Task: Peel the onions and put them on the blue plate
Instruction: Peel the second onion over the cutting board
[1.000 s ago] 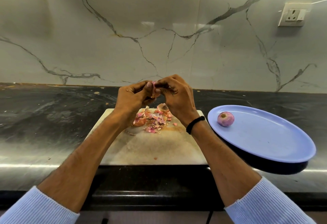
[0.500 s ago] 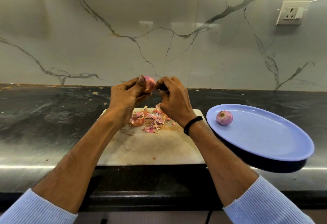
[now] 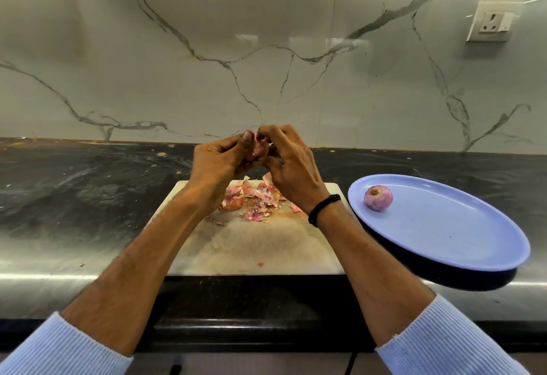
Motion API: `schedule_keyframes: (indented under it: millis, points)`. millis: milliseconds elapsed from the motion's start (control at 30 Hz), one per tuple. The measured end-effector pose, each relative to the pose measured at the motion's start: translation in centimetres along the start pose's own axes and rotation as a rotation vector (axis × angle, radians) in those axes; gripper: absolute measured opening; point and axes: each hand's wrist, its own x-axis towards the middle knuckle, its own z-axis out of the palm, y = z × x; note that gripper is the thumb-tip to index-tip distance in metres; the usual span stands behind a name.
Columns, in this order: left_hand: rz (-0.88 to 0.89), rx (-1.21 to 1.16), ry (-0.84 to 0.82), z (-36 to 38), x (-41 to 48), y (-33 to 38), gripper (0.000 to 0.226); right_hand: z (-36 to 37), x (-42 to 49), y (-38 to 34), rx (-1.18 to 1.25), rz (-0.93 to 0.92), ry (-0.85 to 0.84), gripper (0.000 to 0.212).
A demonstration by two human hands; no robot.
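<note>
A small pink onion (image 3: 260,149) is held in the air above the far edge of the cutting board (image 3: 254,244). My left hand (image 3: 217,164) grips it from the left, thumb on top. My right hand (image 3: 291,167) curls round it from the right, fingertips pinching at its top. Most of the onion is hidden by the fingers. A peeled onion (image 3: 378,197) lies on the left part of the blue plate (image 3: 461,238), which stands to the right of the board.
A heap of pink and brown onion skins (image 3: 254,200) lies on the board's far half. The board sits on a dark stone counter (image 3: 88,197) against a marble wall. A wall socket (image 3: 492,21) is at the upper right.
Both hands have stayed together above the board, turning the onion between them. My right fingers have shifted up onto the onion's top.
</note>
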Motion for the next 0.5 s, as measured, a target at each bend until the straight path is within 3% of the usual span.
schedule_keyframes:
  millis: [267, 367, 500]
  points:
    - [-0.002, 0.006, 0.015, 0.26, -0.11, -0.07, 0.045, -0.23, 0.03, 0.11, -0.024, -0.034, -0.002, 0.026]
    - [-0.018, -0.022, 0.045, 0.20, -0.04, 0.10, 0.039, -0.27, 0.00, 0.12, -0.064, -0.063, 0.045, 0.008]
    - [-0.017, -0.040, 0.080, -0.05, 0.24, 0.23, 0.035, -0.14, 0.24, -0.18, -0.030, -0.050, 0.106, 0.014]
